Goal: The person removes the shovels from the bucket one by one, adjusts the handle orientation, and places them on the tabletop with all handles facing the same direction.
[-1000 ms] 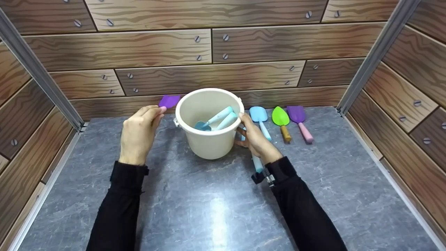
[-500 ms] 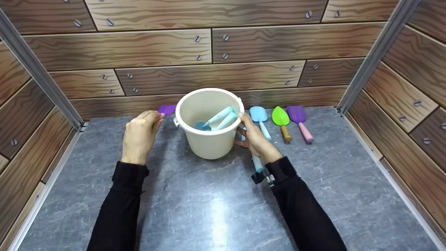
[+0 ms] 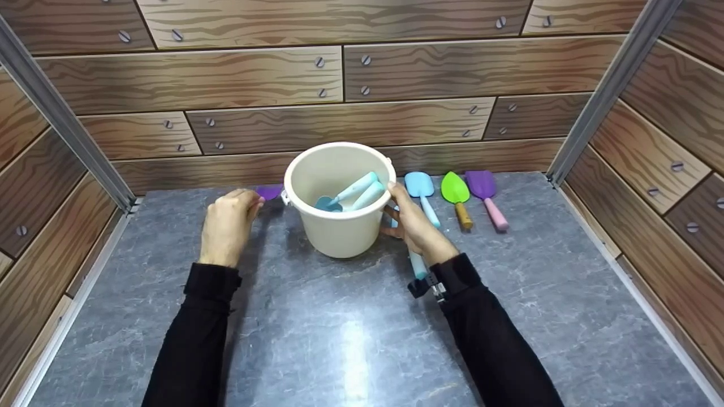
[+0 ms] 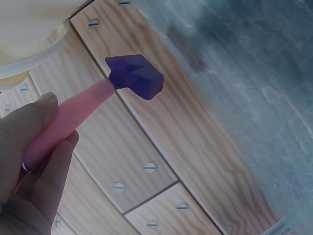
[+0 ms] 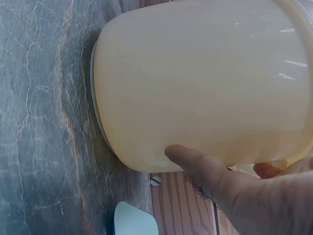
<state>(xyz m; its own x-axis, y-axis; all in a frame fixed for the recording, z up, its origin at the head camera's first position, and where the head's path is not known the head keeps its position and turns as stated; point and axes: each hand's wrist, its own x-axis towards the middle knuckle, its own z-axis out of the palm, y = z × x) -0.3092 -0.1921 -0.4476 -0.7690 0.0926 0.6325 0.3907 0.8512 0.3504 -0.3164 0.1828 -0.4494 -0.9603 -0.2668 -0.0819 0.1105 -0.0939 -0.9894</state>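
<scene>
A cream bucket (image 3: 339, 240) stands upright on the grey surface, with several light-blue-handled toy tools (image 3: 366, 195) leaning inside it. At its right rim my right hand (image 3: 418, 226) grips the bucket; the right wrist view shows a finger (image 5: 195, 164) against the bucket's side. To the bucket's left, my left hand (image 3: 227, 226) pinches a toy shovel by its pink handle (image 4: 73, 117) between thumb and fingers. That shovel's purple blade (image 3: 270, 192) points away, beside the bucket; in the head view the hand hides most of the handle.
Right of the bucket lie a light blue shovel (image 3: 419, 185), a green trowel (image 3: 455, 187) with a brown handle, and another purple shovel (image 3: 482, 184) with a pink handle. A light blue handle (image 3: 417, 264) shows partly beneath my right wrist. Wood-patterned walls (image 3: 339, 121) enclose the surface.
My left hand has come down and slightly nearer with the pink-handled shovel, its purple blade dropping from beside the bucket's rim toward the surface. Right hand and bucket have stayed put.
</scene>
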